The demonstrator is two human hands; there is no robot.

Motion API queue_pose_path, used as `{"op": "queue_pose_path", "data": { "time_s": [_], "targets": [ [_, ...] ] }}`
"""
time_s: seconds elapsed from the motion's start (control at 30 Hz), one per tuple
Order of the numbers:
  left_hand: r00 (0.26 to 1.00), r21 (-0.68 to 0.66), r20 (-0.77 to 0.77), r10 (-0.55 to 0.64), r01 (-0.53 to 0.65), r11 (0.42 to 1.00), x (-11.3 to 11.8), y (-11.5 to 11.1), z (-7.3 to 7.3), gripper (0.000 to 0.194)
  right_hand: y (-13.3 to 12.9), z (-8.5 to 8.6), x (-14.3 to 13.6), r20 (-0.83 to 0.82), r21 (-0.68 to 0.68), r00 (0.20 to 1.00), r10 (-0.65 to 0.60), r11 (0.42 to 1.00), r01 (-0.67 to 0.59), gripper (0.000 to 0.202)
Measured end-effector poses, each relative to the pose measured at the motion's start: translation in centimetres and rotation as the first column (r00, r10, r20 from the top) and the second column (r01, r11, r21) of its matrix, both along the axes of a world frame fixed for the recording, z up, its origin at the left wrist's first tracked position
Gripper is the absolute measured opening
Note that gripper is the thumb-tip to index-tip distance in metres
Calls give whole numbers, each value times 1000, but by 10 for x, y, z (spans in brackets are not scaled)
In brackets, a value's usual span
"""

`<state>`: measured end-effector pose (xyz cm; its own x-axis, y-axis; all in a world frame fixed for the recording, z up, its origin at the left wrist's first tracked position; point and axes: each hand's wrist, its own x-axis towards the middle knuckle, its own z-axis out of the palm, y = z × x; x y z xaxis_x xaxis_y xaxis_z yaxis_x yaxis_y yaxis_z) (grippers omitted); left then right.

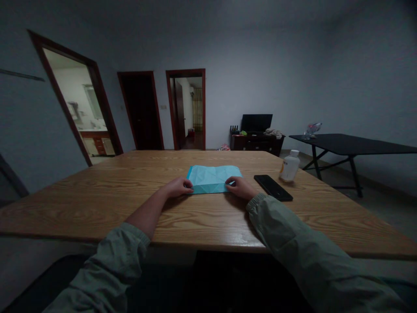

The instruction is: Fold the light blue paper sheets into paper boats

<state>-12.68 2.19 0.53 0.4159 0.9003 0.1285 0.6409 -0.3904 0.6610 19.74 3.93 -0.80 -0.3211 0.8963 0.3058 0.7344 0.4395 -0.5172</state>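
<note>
A light-blue sheet of paper (213, 176) with many creases lies on the wooden table in front of me. Its near edge is folded up into a darker strip, and a darker blue band shows along its left side. My left hand (178, 187) pinches the near left corner between thumb and fingers. At the near right corner, my right hand (240, 187) grips the folded strip in the same way, thumb and fingers closed on it. Both hands rest low, close to the tabletop.
Right of the paper lies a black smartphone (273, 187), and behind it stands a white plastic bottle (289, 166). The wooden table (107, 195) reaches out on both sides. Farther off are a black folding table (352, 143) and a television (256, 123) on a dark cabinet.
</note>
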Motion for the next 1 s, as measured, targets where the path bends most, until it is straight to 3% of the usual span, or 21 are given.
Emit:
{"op": "queue_pose_path", "data": {
  "time_s": [1.0],
  "targets": [
    [992,19,-125,-13,16,1000,-3,4,-3,33,0,-2,0,-12,47,996,88,995,-88,24]
  ]
}}
